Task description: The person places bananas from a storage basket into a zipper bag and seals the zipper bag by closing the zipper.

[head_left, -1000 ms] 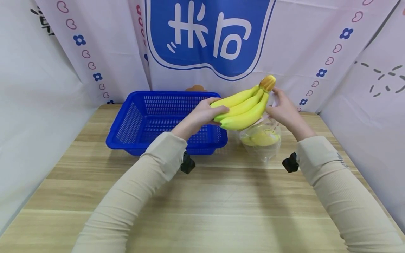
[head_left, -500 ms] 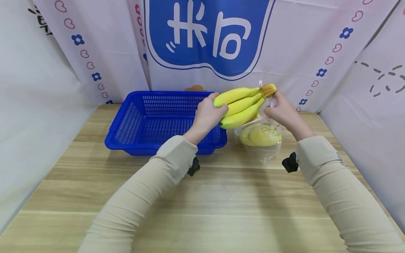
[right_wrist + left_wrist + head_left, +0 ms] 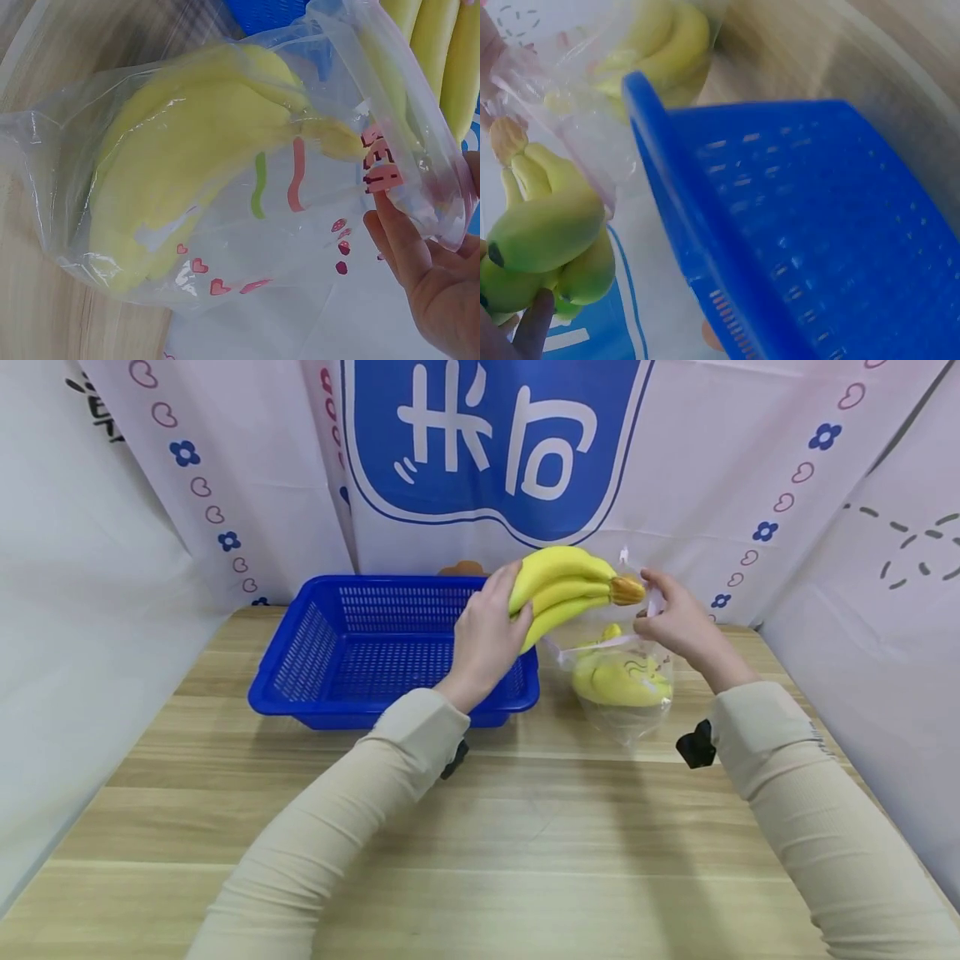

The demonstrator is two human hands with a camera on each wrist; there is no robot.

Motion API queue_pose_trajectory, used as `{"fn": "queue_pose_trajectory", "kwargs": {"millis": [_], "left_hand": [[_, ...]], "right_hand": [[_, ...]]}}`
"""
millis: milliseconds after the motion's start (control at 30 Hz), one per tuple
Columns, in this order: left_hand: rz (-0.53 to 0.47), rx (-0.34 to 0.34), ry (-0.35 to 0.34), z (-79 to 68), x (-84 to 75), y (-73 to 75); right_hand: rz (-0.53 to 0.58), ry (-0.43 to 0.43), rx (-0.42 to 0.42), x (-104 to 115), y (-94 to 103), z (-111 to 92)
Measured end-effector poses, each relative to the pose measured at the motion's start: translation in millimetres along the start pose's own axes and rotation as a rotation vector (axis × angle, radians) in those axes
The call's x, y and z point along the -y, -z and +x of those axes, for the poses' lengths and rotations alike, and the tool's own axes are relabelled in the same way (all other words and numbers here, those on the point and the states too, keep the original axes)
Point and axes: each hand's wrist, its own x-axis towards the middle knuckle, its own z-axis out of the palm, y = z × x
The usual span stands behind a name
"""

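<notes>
My left hand grips a bunch of yellow bananas by its greenish tip end, held up above the basket's right side. The brown stem end points right, close to my right hand. In the left wrist view the same bananas show their green tips, with a finger across them. My right hand pinches the pinkish rim of a clear plastic bag. Inside the bag lies another bunch of bananas, seen through the film in the right wrist view. The bag's mouth gapes toward the held bunch.
A blue perforated plastic basket stands at the back of the wooden table, just left of the bag. Behind it hangs a white cloth with a blue emblem. White sheets close off both sides.
My left hand has turned, and the bunch has swung from stem-up to roughly level, its stem end lower. My right hand stays at the bag's rim, slightly further right.
</notes>
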Motion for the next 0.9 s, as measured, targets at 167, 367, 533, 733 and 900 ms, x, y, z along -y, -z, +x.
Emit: {"fn": "queue_pose_trajectory", "kwargs": {"millis": [167, 367, 533, 733, 900], "left_hand": [[0.017, 0.013, -0.047, -3.4, -0.7, -5.1], [0.041, 0.017, -0.037, -8.8, -3.5, -11.1], [0.030, 0.026, -0.055, -11.3, -5.4, -13.4], [-0.127, 0.023, -0.079, -10.5, -6.3, -15.7], [-0.197, 0.052, -0.124, -10.8, -5.2, -18.1]], "right_hand": [[-0.025, -0.004, -0.006, 0, 0.0, 0], [-0.038, -0.007, -0.012, 2, -1.2, -1], [-0.031, -0.006, -0.009, 3, -0.8, -2], [-0.028, -0.012, -0.009, 4, -0.4, -3], [0.004, -0.010, -0.007, 6, -1.9, -3]]}}
